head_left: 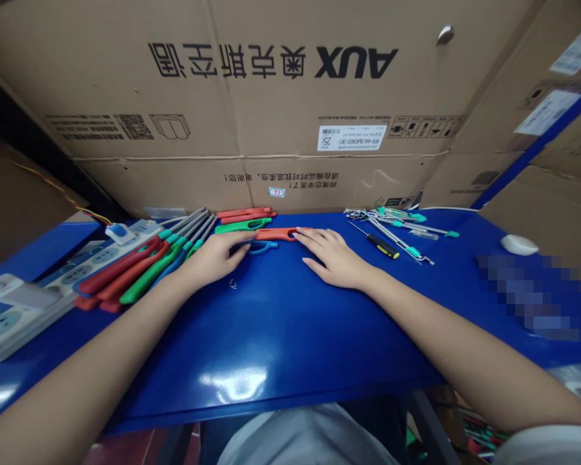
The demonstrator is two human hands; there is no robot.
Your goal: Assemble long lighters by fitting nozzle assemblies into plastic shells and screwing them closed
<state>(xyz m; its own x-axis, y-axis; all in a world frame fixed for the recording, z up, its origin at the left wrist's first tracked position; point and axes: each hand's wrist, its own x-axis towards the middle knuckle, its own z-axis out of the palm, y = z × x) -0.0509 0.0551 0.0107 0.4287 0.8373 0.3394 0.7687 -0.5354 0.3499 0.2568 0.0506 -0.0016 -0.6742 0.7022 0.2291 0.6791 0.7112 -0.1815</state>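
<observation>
An orange lighter handle shell (275, 234) lies across the far part of the blue table. My left hand (213, 257) rests at its left end, fingers stretched forward and thumb apart. From the right, my right hand (333, 258) lies nearly flat, its fingertips touching the shell's right end. Just in front of the orange shell is a blue shell (265, 247), partly hidden by my left fingers. Behind it are a green shell (242, 225) and stacked red shells (246, 214). Neither hand visibly lifts anything.
At left, several long-nosed lighters (142, 265) lie over a white power strip (14, 326). A black-and-yellow screwdriver (382, 246) lies right, near wired lighter inner parts (401, 226). A white rounded object (519, 244) sits farther right. Cardboard (271, 135) walls the back. Small metal bits (232, 284) lie centrally.
</observation>
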